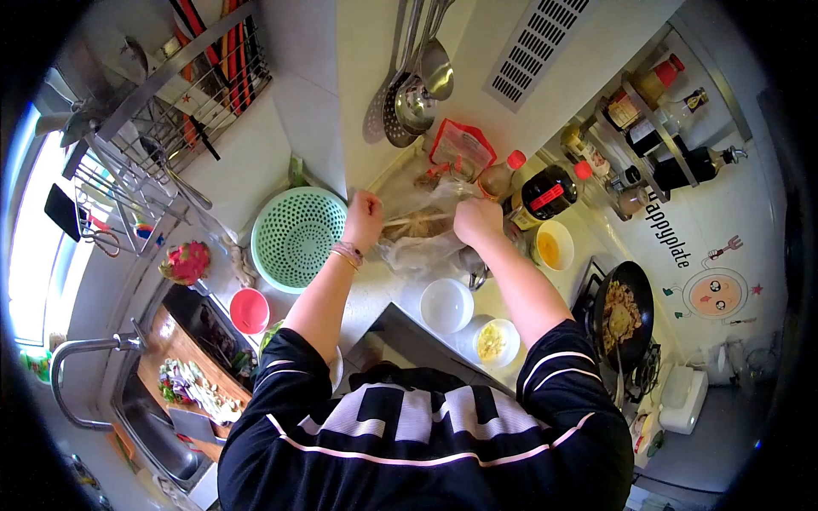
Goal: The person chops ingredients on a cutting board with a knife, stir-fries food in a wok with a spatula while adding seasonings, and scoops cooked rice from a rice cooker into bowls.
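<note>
A clear plastic bag with something brownish inside lies on the counter in the corner, between my two hands. My left hand, with bands round its wrist, is closed on the bag's left side. On the opposite side my right hand grips the bag with its fingers curled in. What exactly is in the bag is blurred by the plastic. A pale green colander sits just left of my left hand. Right of my right hand stand a dark sauce bottle and a bowl of yellow liquid.
A white bowl and a bowl of chopped yellowish bits stand near the counter's front edge. A wok with food is on the stove at right. A cutting board with chopped vegetables lies across the sink at left.
</note>
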Demonstrator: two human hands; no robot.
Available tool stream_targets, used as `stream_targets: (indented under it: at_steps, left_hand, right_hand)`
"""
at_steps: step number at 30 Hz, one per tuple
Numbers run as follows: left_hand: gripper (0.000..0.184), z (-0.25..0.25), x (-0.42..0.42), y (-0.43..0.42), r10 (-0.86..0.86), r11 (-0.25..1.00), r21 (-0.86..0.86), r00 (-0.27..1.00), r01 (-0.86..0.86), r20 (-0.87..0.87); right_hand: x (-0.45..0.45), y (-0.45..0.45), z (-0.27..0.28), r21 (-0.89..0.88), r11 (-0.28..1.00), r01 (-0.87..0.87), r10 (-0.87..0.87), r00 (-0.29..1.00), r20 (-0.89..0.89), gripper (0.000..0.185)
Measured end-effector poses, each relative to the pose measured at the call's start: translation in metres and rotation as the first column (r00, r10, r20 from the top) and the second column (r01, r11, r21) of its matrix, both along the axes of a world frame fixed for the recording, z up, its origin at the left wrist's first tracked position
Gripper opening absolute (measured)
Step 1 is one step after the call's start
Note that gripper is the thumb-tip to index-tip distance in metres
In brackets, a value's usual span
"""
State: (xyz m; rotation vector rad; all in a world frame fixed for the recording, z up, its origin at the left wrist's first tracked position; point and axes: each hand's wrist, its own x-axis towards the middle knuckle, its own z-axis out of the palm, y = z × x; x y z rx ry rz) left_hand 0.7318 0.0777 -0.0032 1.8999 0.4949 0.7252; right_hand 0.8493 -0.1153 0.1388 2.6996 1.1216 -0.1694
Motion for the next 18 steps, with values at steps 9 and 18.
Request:
stream_targets:
  at_steps: [9, 18]
  left_hand:
    - [0.022, 0.087, -0.023, -0.038, -0.063, 0.885, 0.281, 0.694, 0.371, -0.718]
    - [0.023, 0.084, -0.028, -0.047, -0.079, 0.750, 0.358, 0.612, 0.557, -0.787]
  right_hand:
    - [0.016, 0.022, -0.021, -0.084, 0.994, 0.068, -0.067, 0.998, 0.018, 0.023]
    - [0.022, 0.031, -0.043, -0.104, 0.989, 0.106, -0.108, 0.994, -0.011, 0.025]
